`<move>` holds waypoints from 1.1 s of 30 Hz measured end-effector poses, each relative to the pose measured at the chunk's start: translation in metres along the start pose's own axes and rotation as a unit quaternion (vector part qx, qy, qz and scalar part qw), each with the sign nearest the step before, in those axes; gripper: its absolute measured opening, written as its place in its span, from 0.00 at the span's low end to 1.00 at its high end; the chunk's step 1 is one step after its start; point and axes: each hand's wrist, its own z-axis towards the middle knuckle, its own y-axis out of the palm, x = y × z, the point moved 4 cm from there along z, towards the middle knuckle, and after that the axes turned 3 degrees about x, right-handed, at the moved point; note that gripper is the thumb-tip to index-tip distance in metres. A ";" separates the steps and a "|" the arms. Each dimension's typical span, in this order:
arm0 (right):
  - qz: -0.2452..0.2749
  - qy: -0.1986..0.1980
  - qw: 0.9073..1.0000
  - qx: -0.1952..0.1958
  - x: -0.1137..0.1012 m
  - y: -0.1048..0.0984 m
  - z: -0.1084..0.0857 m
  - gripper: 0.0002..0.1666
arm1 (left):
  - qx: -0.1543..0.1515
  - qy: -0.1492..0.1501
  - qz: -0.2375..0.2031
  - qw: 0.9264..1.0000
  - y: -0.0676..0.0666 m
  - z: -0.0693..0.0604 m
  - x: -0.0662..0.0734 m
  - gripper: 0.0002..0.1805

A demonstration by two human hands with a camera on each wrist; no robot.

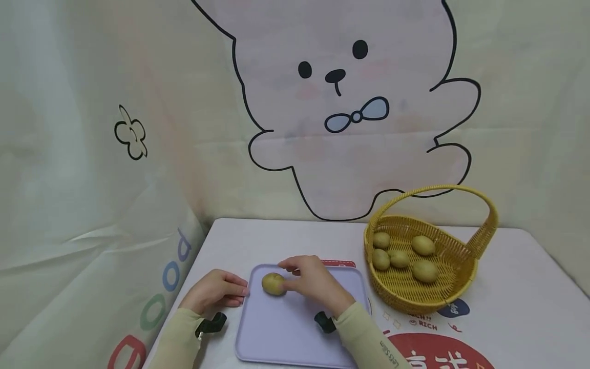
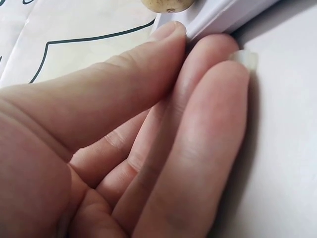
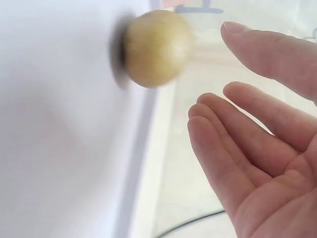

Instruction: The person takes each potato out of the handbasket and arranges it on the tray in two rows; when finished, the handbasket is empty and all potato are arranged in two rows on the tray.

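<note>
A single yellow potato (image 1: 274, 284) lies near the far left corner of a pale purple tray (image 1: 295, 333). My left hand (image 1: 220, 291) is at the tray's left edge. In the left wrist view its thumb (image 2: 168, 37) and forefinger pinch the rim, and a bit of potato (image 2: 168, 4) shows beyond. Over the tray, beside the potato, is my right hand (image 1: 310, 279). The right wrist view shows a gap between the potato (image 3: 159, 48) and the spread thumb and fingers (image 3: 237, 134) of that hand, which hold nothing.
To the right of the tray stands a yellow woven basket (image 1: 392, 300) with a tall handle and several potatoes (image 1: 425, 271) inside. The white table (image 1: 507, 287) has printed words and shapes. Behind it hangs a curtain with a cartoon bear (image 1: 345, 154).
</note>
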 end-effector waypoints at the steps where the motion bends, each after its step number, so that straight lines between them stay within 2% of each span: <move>1: -0.002 -0.001 1.000 0.002 -0.002 -0.004 -0.005 0.26 | -0.001 0.002 0.003 1.000 -0.001 0.000 -0.001 0.20; 4: -0.015 -0.006 1.000 0.012 -0.006 -0.022 -0.023 0.26 | -0.006 0.005 0.006 1.000 -0.002 0.001 -0.001 0.20; 8: -0.069 -0.020 0.997 0.022 -0.006 -0.050 -0.050 0.25 | -0.004 0.008 0.009 1.000 -0.004 0.000 -0.003 0.21; 12: -0.115 -0.053 0.992 0.031 -0.004 -0.085 -0.078 0.24 | -0.001 0.003 0.007 1.000 -0.007 -0.001 -0.005 0.22; 15: -0.143 -0.055 0.987 0.039 0.001 -0.113 -0.101 0.25 | -0.008 0.001 0.004 1.000 -0.007 0.000 -0.006 0.22; 19: -0.201 -0.027 0.977 0.070 0.018 -0.154 -0.128 0.25 | -0.014 0.001 0.003 1.000 -0.004 0.001 -0.006 0.22; 23: -0.215 0.019 0.973 0.082 0.042 -0.192 -0.144 0.25 | -0.012 0.000 0.004 1.000 -0.003 0.002 -0.004 0.22; 28: -0.232 0.067 0.968 0.067 0.073 -0.229 -0.147 0.26 | -0.019 0.006 0.008 1.000 -0.004 0.002 -0.002 0.23; 33: -0.252 0.092 0.962 0.045 0.096 -0.245 -0.144 0.26 | -0.027 0.013 0.005 1.000 -0.003 0.003 -0.003 0.22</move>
